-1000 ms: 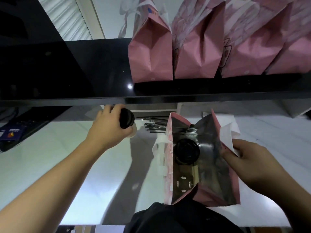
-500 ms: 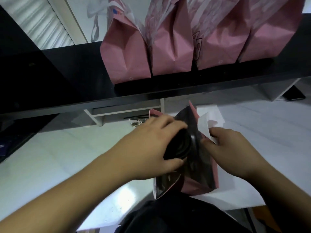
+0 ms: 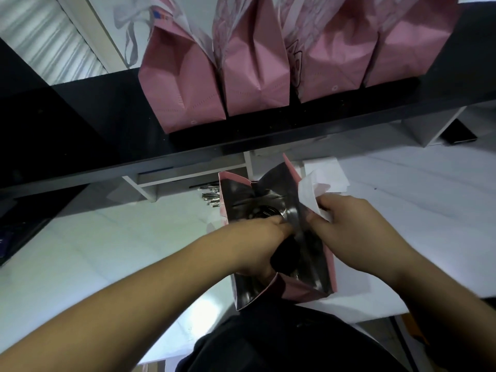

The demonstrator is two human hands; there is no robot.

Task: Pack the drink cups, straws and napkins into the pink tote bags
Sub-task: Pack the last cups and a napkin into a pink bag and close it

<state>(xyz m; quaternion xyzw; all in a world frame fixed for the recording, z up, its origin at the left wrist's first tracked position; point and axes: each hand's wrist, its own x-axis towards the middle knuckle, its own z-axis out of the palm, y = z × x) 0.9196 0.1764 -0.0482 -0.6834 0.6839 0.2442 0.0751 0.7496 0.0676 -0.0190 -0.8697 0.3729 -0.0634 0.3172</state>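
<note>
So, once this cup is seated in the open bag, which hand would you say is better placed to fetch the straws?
Probably the left hand: the straws lie left of the open bag, on its side, while the right hand pinches the bag's rim, holding it open.

Drink shop counter, pink tote bags (image 3: 185,84) lined on black shelf (image 3: 80,124)

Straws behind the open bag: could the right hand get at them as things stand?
Probably not directly. The right hand pinches the open bag's rim, and the straws lie beyond the bag's far left corner, so the bag and the left hand stand between.
</note>
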